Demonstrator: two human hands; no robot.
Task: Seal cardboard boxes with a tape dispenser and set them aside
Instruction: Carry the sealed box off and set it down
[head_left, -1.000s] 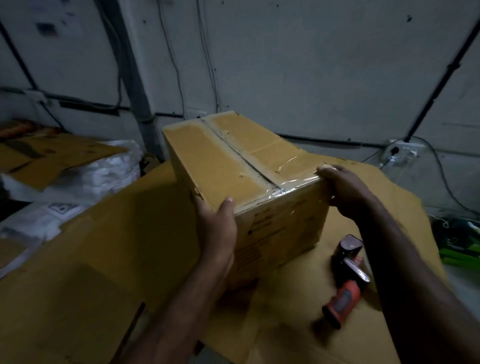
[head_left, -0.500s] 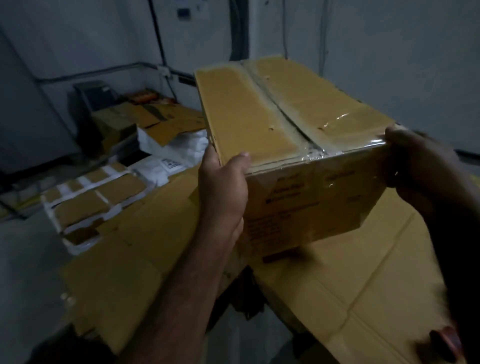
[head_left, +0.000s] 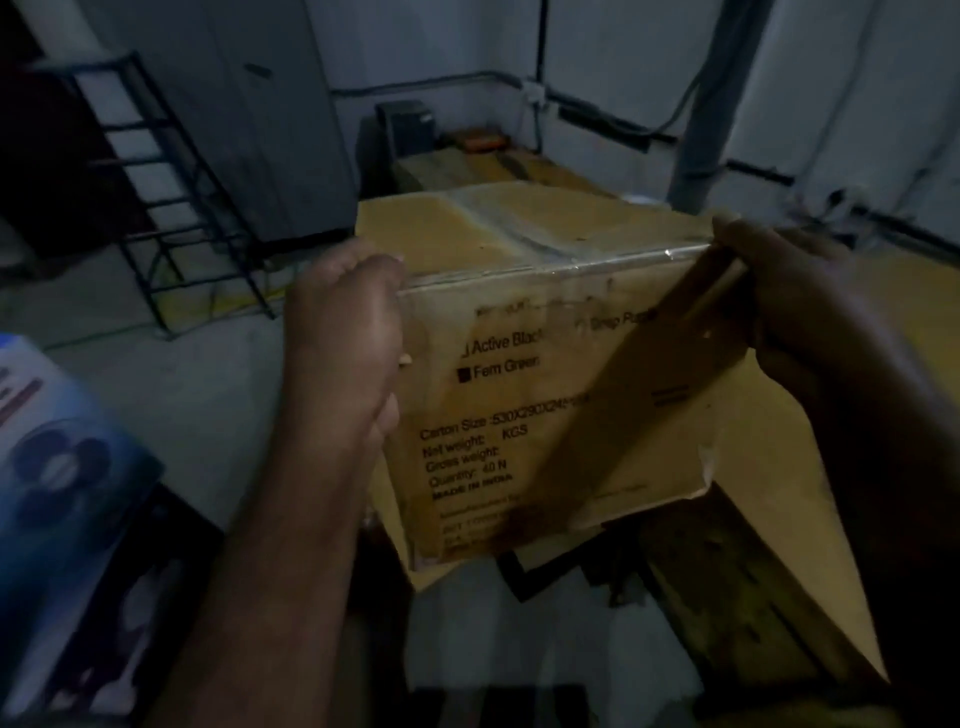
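Note:
A brown cardboard box (head_left: 545, 395) with clear tape along its top seam and printed text on its near face is lifted in front of me, clear of the table. My left hand (head_left: 343, 332) grips its left side, fingers wrapped round the far edge. My right hand (head_left: 784, 306) grips the upper right corner. The tape dispenser is out of view.
Cardboard sheets cover the table (head_left: 810, 519) at right. A black metal rack (head_left: 171, 208) stands at left on the grey floor (head_left: 197, 395). A blue printed box (head_left: 57, 499) sits at lower left. More flat cardboard (head_left: 498, 171) lies behind, by the wall.
Both hands have lifted the box off the table and swung it left. The view has turned with it, and the tape dispenser has dropped out of sight.

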